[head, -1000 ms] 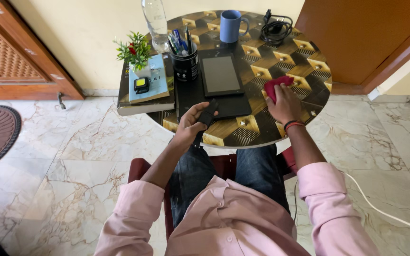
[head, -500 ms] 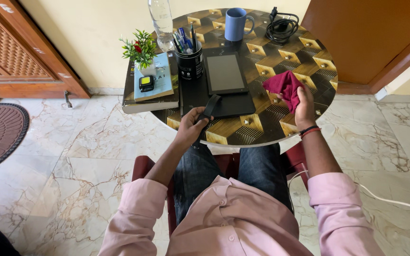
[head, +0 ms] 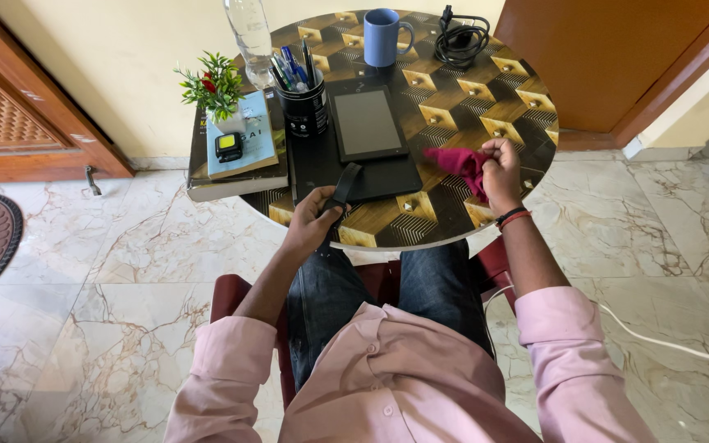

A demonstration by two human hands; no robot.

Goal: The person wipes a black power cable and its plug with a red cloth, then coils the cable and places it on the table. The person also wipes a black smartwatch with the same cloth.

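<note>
While seated at round patterned bench (head: 453, 90), my left grip (head: 313, 220) clamps black strap (head: 343, 184), right grip (head: 498, 164) clamps maroon cloth (head: 459, 162); marble floor (head: 125, 262) below.

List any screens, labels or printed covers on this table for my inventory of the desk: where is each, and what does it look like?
Tablet: table centre, flat on a black pad, dark rectangular screen, switched off.
Small gadget: on the top book, black, squarish, with a yellow screen.
Top book: left edge of the table, pale blue printed cover, on a thicker dark book.
Pen cup: left of the tablet, black cylinder with a small pale label.
</note>
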